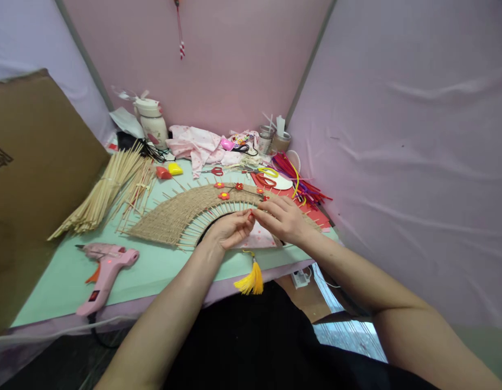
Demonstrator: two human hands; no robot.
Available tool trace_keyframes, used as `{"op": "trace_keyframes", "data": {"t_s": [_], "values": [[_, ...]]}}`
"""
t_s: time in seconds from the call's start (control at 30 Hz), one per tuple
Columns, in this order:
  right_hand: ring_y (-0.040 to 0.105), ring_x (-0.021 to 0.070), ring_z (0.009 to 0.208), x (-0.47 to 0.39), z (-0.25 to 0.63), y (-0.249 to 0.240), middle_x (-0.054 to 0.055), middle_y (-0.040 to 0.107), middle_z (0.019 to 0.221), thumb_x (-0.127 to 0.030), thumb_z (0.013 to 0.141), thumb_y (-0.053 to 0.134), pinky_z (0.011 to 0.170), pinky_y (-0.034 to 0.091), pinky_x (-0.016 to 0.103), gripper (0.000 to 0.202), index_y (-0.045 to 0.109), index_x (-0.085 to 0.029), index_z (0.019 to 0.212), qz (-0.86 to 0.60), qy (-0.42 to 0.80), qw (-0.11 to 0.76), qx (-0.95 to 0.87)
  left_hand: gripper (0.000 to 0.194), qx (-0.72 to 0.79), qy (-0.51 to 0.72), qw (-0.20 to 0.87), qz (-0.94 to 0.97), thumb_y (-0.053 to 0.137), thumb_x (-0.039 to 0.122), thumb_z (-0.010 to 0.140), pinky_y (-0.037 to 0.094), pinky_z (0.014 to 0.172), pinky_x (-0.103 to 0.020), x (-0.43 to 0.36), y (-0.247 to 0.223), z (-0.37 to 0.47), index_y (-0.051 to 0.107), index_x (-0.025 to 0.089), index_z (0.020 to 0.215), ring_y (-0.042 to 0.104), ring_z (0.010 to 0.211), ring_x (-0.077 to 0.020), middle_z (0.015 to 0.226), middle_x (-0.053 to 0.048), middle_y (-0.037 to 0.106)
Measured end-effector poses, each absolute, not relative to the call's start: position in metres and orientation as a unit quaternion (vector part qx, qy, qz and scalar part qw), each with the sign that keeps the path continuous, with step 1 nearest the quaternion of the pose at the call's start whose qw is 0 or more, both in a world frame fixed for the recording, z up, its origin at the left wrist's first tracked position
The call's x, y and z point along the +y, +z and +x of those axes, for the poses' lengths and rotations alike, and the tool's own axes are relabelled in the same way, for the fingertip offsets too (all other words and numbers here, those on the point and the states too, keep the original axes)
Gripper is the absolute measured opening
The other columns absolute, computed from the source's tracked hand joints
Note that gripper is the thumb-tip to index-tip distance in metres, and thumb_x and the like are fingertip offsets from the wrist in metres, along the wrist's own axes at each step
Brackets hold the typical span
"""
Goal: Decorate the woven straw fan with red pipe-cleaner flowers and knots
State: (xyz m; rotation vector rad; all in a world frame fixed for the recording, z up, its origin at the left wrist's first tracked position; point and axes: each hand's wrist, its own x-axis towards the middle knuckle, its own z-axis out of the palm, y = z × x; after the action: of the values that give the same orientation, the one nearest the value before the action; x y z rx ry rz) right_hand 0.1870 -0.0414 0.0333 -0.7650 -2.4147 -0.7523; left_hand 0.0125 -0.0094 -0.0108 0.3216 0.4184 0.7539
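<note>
A fan (165,216) woven of tan cord over thin sticks lies on the table, with several red flowers (224,195) with yellow centres along its upper part. Over its inner edge, my left hand (233,228) and my right hand (282,219) meet at the fingertips. Both are closed in a pinch around a small red piece (251,214), soft-looking and mostly hidden by the fingers. Beneath my hands shows a pink dotted cloth part (257,238) of the fan. A yellow tassel (251,279) hangs over the table's front edge.
A pink glue gun (107,271) rests at the left front, its cord trailing down. Bundled sticks (102,189) lean beside a cardboard box (35,179). Red and yellow packets (169,170), scissors (267,176), pipe cleaners (308,184) and a bottle (153,122) are farther back.
</note>
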Motion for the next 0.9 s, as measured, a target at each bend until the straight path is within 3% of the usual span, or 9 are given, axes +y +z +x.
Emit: {"op": "trace_keyframes", "data": {"t_s": [0.13, 0.3, 0.5, 0.6, 0.67, 0.77, 0.9], "values": [[0.055, 0.0176, 0.080, -0.040, 0.183, 0.037, 0.006, 0.065, 0.084, -0.020, 0.091, 0.048, 0.071, 0.041, 0.033, 0.012, 0.060, -0.019, 0.088, -0.299, -0.205, 0.237, -0.902, 0.024, 0.204, 0.359, 0.896, 0.161, 0.048, -0.012, 0.072, 0.048, 0.056, -0.007, -0.010, -0.011, 0.013, 0.060, 0.008, 0.075, 0.056, 0.060, -0.0028, 0.071, -0.002, 0.058], [0.052, 0.0158, 0.072, -0.043, 0.170, 0.033, 0.005, 0.060, 0.075, -0.021, 0.088, 0.050, 0.068, 0.041, 0.030, 0.014, 0.057, -0.018, 0.076, -0.409, -0.022, 0.335, -0.849, 0.015, 0.230, 0.408, 0.856, 0.219, 0.059, -0.006, 0.069, 0.046, 0.055, -0.010, -0.013, -0.013, 0.016, 0.061, 0.009, 0.071, 0.055, 0.059, -0.0034, 0.068, -0.002, 0.059], [0.044, 0.0093, 0.057, -0.039, 0.167, 0.029, -0.002, 0.053, 0.065, -0.033, 0.080, 0.058, 0.054, 0.032, 0.023, 0.019, 0.059, -0.016, 0.073, -0.506, 0.433, 0.378, -0.643, 0.012, 0.261, 0.481, 0.738, 0.395, 0.074, 0.017, 0.064, 0.043, 0.056, -0.019, -0.013, -0.011, 0.016, 0.064, 0.012, 0.068, 0.052, 0.056, -0.0074, 0.061, 0.001, 0.056], [0.034, 0.0066, 0.050, -0.039, 0.175, 0.034, -0.006, 0.043, 0.056, -0.034, 0.075, 0.065, 0.049, 0.026, 0.021, 0.022, 0.055, -0.016, 0.068, -0.442, 0.643, 0.339, -0.526, 0.002, 0.274, 0.496, 0.591, 0.574, 0.069, 0.017, 0.069, 0.044, 0.063, -0.022, -0.017, -0.003, 0.011, 0.069, 0.016, 0.070, 0.053, 0.067, -0.0103, 0.072, -0.001, 0.054], [0.029, 0.0060, 0.048, -0.042, 0.183, 0.037, -0.007, 0.037, 0.053, -0.033, 0.074, 0.067, 0.047, 0.024, 0.021, 0.024, 0.053, -0.016, 0.065, -0.411, 0.730, 0.285, -0.466, 0.007, 0.262, 0.494, 0.491, 0.668, 0.066, 0.015, 0.072, 0.046, 0.067, -0.023, -0.021, 0.002, 0.010, 0.071, 0.019, 0.070, 0.053, 0.077, -0.0121, 0.082, -0.002, 0.051], [0.029, 0.0059, 0.047, -0.047, 0.191, 0.037, -0.008, 0.035, 0.053, -0.036, 0.074, 0.068, 0.046, 0.024, 0.021, 0.026, 0.053, -0.016, 0.068, -0.409, 0.768, 0.233, -0.435, 0.014, 0.244, 0.484, 0.447, 0.712, 0.061, 0.013, 0.074, 0.047, 0.069, -0.025, -0.026, 0.003, 0.013, 0.072, 0.021, 0.072, 0.053, 0.079, -0.0130, 0.087, -0.003, 0.049], [0.039, 0.0078, 0.051, -0.051, 0.194, 0.029, -0.004, 0.045, 0.060, -0.041, 0.078, 0.063, 0.049, 0.032, 0.022, 0.026, 0.059, -0.016, 0.078, -0.469, 0.646, 0.306, -0.518, 0.003, 0.278, 0.486, 0.578, 0.594, 0.067, 0.016, 0.071, 0.047, 0.062, -0.023, -0.023, -0.007, 0.022, 0.069, 0.017, 0.072, 0.055, 0.067, -0.0106, 0.079, -0.001, 0.054]]}}
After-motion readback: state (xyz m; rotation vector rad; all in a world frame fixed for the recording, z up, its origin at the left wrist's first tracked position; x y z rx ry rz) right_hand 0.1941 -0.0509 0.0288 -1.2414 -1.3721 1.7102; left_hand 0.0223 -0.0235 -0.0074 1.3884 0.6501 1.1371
